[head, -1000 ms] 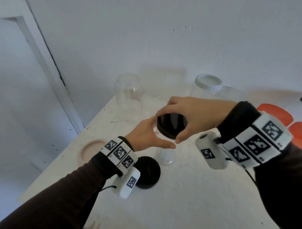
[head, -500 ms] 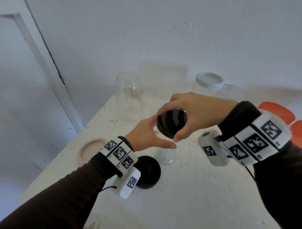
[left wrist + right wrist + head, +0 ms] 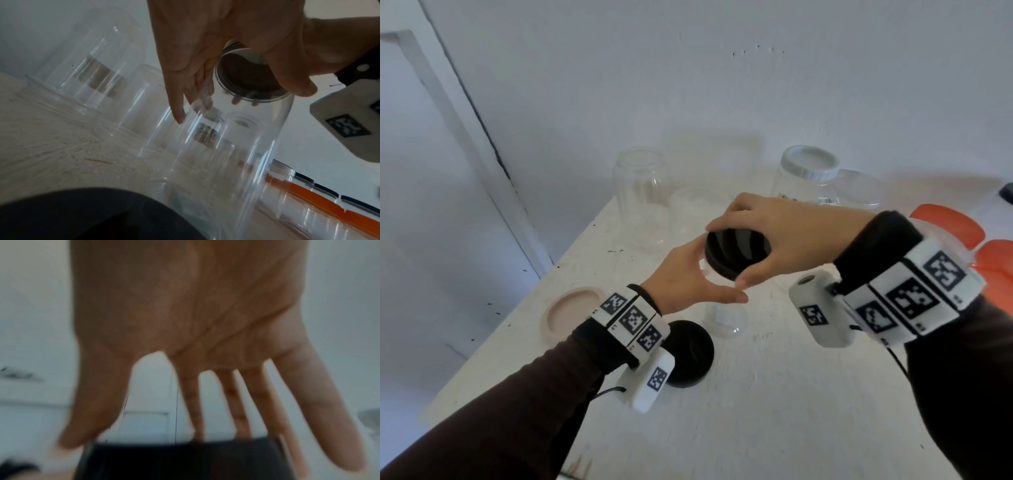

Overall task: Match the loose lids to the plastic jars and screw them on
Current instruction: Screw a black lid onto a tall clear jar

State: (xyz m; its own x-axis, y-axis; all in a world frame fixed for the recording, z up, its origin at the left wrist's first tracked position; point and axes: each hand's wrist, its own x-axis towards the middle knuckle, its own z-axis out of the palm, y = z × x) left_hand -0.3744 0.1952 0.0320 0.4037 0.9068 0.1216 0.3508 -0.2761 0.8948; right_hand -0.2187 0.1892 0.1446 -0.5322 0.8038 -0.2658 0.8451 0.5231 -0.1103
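A clear plastic jar [image 3: 726, 320] stands upright on the white table [image 3: 774, 394]. My left hand [image 3: 705, 284] grips it just below the neck, thumb in front and fingers behind. A black lid [image 3: 743, 250] sits on the jar's mouth, and my right hand [image 3: 729, 255] grips the lid's rim from above. The left wrist view shows the jar [image 3: 236, 146] from below with the lid [image 3: 251, 81] on top. In the blurred right wrist view my spread fingers [image 3: 304, 402] reach down to the lid [image 3: 185, 459]. A second black lid [image 3: 690, 353] lies loose by my left wrist.
A pink lid [image 3: 571, 313] lies near the table's left edge. At the back stand a tall open clear jar [image 3: 642, 195], a shorter clear jar [image 3: 695, 212] and a jar with a white lid [image 3: 808, 168]. Orange lids [image 3: 945, 229] show at the right.
My right hand has turned a little on the black lid and its wrist has risen slightly. The left hand and the jar have stayed in place.
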